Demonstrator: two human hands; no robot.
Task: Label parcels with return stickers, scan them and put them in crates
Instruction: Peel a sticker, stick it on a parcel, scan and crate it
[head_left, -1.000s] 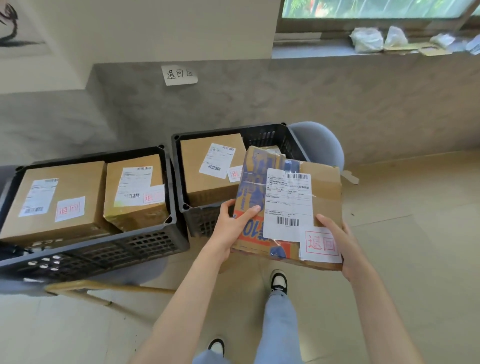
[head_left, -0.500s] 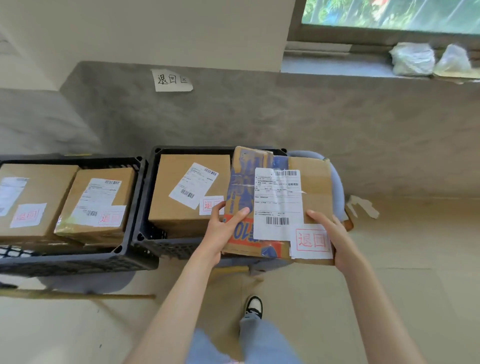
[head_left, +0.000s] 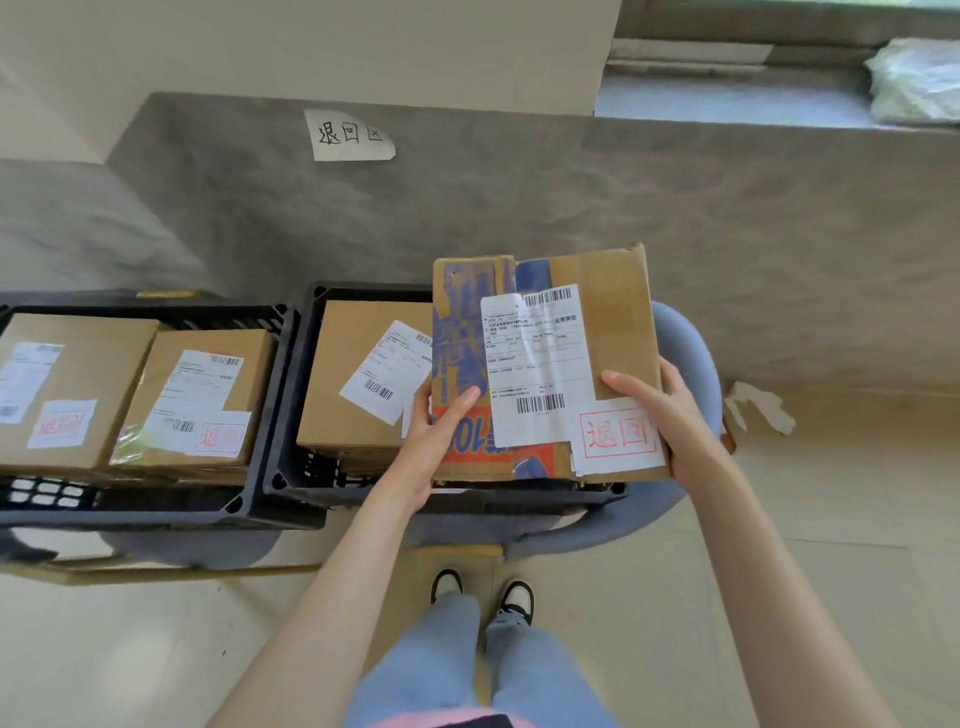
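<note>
Grey rendered wall (head_left: 571, 208) behind, pale tiled floor (head_left: 805, 597) below; a handwritten paper sign (head_left: 350, 135) is stuck to the wall, and a window ledge (head_left: 727, 98) runs along the upper right.

Two black plastic crates stand side by side on round blue-grey seats. Left crate (head_left: 156, 501): two labelled cardboard boxes, each with a red-stamped return sticker. Right crate (head_left: 311, 405): one box (head_left: 353, 384) lies in its left half, shipping label up.

The held parcel (head_left: 618, 291), flat brown cardboard with blue and orange print, sits above the right half of the right crate. Long axis runs away from the person, toward the wall; broad labelled face up, tilted slightly toward the camera. Its far edge reaches past the crate's back rim; its near edge lies above the front rim. Its left edge overlaps the box already in the crate. White shipping label (head_left: 535, 364) centred; return sticker (head_left: 618, 434) at the near right corner.

Left hand (head_left: 441, 436): grip on the near left edge, thumb on top. Right hand (head_left: 670, 415): grip on the near right edge, thumb on the top face just above the sticker.

Open floor to the right of the crates; a scrap of white paper (head_left: 758, 405) lies there near the wall.
</note>
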